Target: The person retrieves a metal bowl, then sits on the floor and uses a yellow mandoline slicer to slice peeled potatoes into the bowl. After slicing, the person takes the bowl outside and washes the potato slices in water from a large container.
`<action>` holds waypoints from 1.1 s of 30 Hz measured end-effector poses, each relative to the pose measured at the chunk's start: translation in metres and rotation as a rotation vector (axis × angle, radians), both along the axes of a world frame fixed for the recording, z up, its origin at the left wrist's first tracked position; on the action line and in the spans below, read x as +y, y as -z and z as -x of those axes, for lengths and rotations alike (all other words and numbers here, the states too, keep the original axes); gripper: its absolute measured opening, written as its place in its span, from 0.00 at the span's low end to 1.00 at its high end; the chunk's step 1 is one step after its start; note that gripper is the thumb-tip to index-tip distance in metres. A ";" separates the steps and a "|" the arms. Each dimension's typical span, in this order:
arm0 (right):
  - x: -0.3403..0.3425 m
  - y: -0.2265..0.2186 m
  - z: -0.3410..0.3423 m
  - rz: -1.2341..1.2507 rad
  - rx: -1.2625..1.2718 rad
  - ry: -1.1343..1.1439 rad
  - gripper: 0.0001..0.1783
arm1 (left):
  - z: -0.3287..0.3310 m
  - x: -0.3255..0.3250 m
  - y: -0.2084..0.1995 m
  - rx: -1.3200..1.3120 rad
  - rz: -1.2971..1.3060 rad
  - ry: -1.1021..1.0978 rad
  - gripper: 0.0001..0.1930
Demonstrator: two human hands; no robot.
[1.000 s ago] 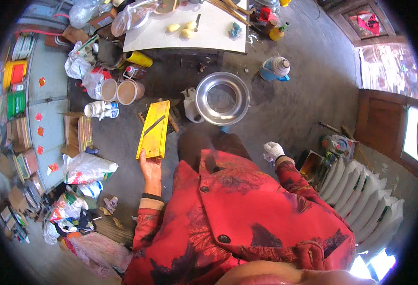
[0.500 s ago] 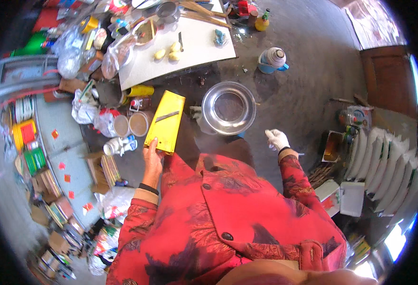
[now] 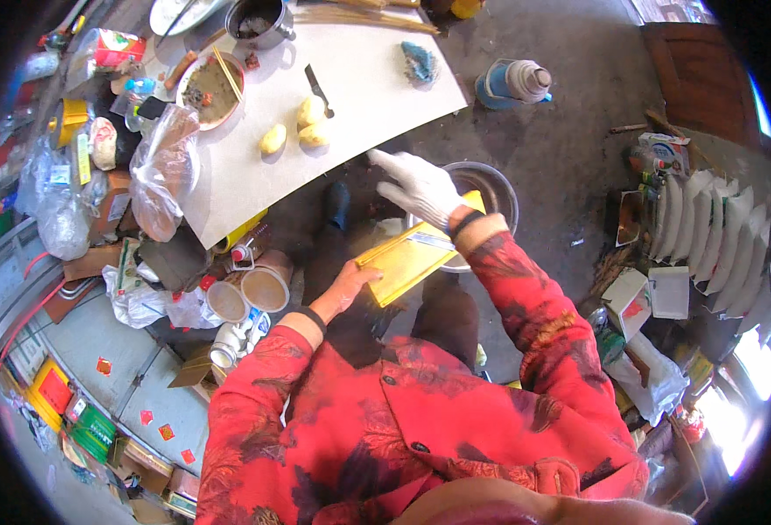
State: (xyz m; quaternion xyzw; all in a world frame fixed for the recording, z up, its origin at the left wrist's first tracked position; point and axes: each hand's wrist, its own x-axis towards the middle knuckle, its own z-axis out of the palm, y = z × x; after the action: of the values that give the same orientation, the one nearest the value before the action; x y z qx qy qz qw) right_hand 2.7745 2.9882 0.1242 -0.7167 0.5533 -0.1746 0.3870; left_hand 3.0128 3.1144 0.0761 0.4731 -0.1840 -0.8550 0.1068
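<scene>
No lettering can be read; red paper squares (image 3: pixel 147 417) on the blue-grey door (image 3: pixel 88 337) and the green carton (image 3: pixel 94 433) beside it are blurred.

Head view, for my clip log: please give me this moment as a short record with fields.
Left hand: bare, gripping the yellow slicer at its lower-left end
Right hand: white-gloved, fingers extended, holding nothing visible
Slicer position: far end overlaps the metal basin in view; contact unclear
On the table: three pale yellow potatoes, dark knife, crumpled blue bundle
Beside the table: blue-and-pale flask
</scene>
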 end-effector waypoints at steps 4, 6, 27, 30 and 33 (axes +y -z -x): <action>-0.055 0.071 -0.078 0.153 0.060 0.018 0.28 | 0.009 -0.011 0.052 0.100 -0.001 0.110 0.21; -0.070 0.105 -0.098 0.193 0.035 0.048 0.28 | 0.017 -0.014 0.074 0.182 -0.026 0.134 0.20; -0.063 0.106 -0.048 -0.022 0.336 -0.123 0.23 | 0.142 -0.021 0.197 0.557 0.088 0.242 0.22; -0.070 0.126 -0.074 0.350 0.121 -0.091 0.22 | 0.149 -0.019 0.201 0.494 0.259 0.309 0.21; -0.084 0.156 -0.107 0.433 0.078 -0.041 0.17 | 0.153 -0.021 0.199 0.557 0.697 0.281 0.22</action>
State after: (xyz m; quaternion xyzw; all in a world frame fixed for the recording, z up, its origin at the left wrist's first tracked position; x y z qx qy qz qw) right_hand 2.8813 2.9041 -0.0316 -0.8003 0.5028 -0.2538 0.2057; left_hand 2.8602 3.0939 -0.1230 0.1322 -0.4868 -0.8427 0.1880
